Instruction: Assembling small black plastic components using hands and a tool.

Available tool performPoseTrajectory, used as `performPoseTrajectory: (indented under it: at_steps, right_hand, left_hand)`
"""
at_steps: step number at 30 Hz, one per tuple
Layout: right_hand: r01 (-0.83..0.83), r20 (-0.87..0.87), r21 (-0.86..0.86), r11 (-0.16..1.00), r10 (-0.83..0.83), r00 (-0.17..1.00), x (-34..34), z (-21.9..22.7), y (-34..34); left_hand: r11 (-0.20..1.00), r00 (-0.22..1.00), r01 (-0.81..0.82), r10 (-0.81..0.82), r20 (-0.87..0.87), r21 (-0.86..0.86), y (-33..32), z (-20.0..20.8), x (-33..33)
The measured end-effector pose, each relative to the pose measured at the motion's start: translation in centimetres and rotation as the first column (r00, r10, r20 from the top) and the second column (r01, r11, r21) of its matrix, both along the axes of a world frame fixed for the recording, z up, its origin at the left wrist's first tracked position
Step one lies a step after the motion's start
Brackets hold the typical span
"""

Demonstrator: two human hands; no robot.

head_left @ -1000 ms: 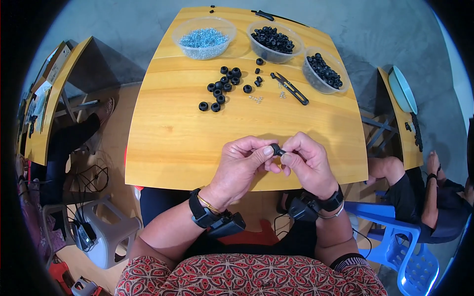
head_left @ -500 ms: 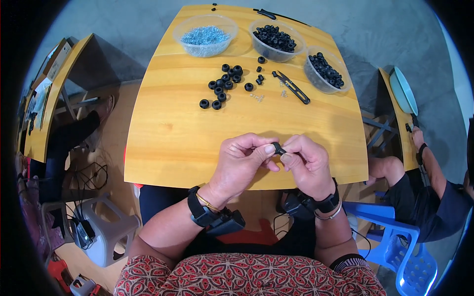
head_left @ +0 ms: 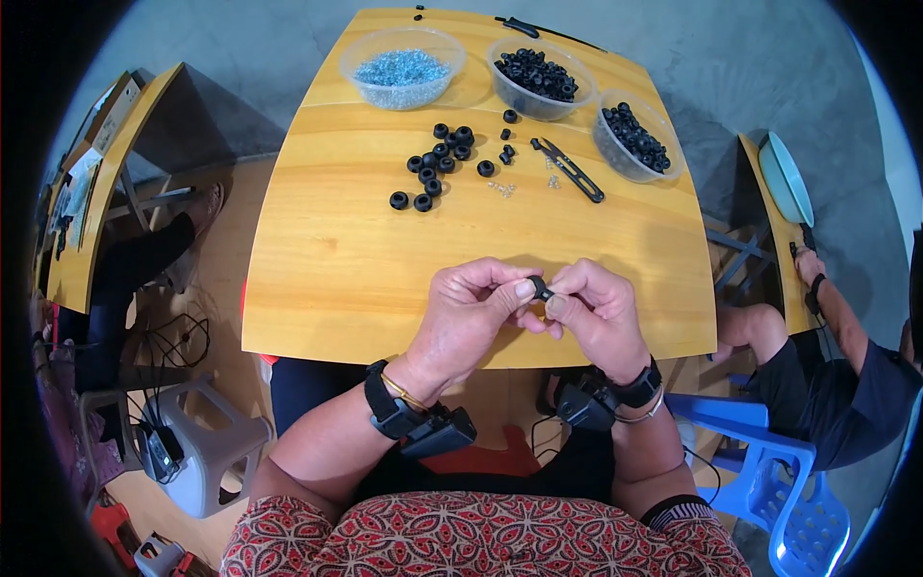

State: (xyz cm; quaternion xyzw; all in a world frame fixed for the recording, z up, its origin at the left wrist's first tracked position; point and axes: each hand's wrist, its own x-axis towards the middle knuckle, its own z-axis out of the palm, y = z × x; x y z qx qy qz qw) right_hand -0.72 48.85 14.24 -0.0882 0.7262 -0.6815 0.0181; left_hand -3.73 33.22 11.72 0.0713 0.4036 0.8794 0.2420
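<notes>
Over the table's near edge, my left hand [head_left: 473,306] pinches a small black rounded part [head_left: 541,288] between thumb and fingers. My right hand [head_left: 598,313] pinches the other side of it, so fingertips hide much of its shape. Beyond my hands lies a loose group of black ring-shaped parts [head_left: 428,175] with holes. To their right are several smaller black pieces [head_left: 506,159], little clear bits [head_left: 501,189] and black thread snips [head_left: 574,173].
At the back of the wooden table [head_left: 327,288] stand a bowl of clear bluish pieces [head_left: 409,95] and two bowls of black parts [head_left: 538,104] [head_left: 663,165]. A black-handled tool [head_left: 521,27] lies at the far edge. At right, a person's hand [head_left: 810,263] works beside a blue chair [head_left: 769,433].
My hands stay nearly in place, both pinching the black part. My right wrist has turned slightly. At right, the other person's hand has shifted a little.
</notes>
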Motion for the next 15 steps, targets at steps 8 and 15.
performPoseTrajectory:
  at_steps: [8, 15]
  right_hand:
    - [0.009, 0.116, -0.154, 0.988, 0.009, 0.993, -0.1, -0.2, 0.0]
    - [0.0, -0.017, 0.151, 0.988, 0.002, 1.0, 0.1, -0.4, 1.2]
  left_hand:
    - [0.999, 1.0, 0.0, -0.001, -0.009, -0.035, 0.0, 0.1, 0.0]
    - [0.997, 0.998, 0.057, -0.059, -0.025, -0.06, 0.0, 0.0, -0.3]
